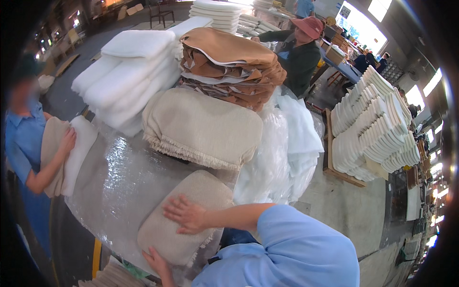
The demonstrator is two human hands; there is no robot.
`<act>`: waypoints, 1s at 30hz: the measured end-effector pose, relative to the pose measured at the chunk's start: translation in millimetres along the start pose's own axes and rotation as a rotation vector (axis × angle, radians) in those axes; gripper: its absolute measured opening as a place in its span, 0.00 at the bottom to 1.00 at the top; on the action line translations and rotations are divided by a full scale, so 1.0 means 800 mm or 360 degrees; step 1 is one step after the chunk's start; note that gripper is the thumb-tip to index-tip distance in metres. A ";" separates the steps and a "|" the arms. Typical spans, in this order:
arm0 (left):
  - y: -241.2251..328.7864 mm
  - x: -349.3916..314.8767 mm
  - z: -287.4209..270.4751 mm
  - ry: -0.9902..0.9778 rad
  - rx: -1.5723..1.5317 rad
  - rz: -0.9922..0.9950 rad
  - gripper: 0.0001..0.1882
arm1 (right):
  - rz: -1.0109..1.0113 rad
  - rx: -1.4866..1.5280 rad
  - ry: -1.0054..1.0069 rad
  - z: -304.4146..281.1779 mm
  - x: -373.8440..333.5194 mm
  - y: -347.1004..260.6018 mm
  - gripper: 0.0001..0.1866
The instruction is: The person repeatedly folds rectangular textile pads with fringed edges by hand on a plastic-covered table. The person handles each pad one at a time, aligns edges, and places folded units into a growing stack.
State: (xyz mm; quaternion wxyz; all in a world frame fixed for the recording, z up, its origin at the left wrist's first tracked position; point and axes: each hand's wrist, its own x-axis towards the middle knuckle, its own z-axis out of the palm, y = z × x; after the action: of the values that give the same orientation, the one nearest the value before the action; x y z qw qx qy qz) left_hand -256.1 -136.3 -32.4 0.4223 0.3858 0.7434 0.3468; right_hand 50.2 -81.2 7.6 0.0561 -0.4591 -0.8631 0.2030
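A beige fabric piece (174, 244) with rounded corners and a frayed edge lies on the plastic-covered table (112, 191) in front of me; whether padding is under it I cannot tell. My right hand (185, 215) rests flat on its top, palm down with fingers spread. At its near left edge is my left hand (158, 264), fingers apart and touching the side. Just beyond lies a thick stack of the same beige fabric (203, 124), with a fringed front edge. Behind that stack is a tall pile of brown material (234, 52) with pale undersides.
White padding (129, 71) is heaped at the back left. Clear plastic and white wadding (282, 148) bulge on the right. A co-worker (28, 138) at left holds a beige-and-white piece; another person (301, 52) stands behind the pile. White pads (375, 124) fill a pallet at right.
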 end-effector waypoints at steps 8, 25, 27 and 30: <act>-0.021 0.014 -0.022 -0.0380 -0.0999 -0.0398 0.36 | -0.0671 0.0434 -0.0156 0.101 0.026 -0.148 0.45; -0.011 0.029 -0.012 -0.0264 -0.0911 -0.0460 0.42 | -0.0193 -0.0179 -0.0112 0.046 0.108 -0.127 0.44; -0.010 0.026 -0.013 -0.0337 -0.1034 -0.0494 0.42 | -0.0323 -0.0179 -0.0123 0.059 0.100 -0.143 0.43; -0.015 0.037 -0.018 -0.0399 -0.1007 -0.0500 0.42 | -0.0570 -0.0015 -0.0116 0.075 0.065 -0.147 0.42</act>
State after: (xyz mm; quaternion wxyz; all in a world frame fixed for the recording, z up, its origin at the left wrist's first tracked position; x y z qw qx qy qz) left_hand -282.5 -118.7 -47.9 0.6563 0.1571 0.5922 0.4404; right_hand -87.0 -115.2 -4.7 0.0579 -0.2907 -0.9334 0.2023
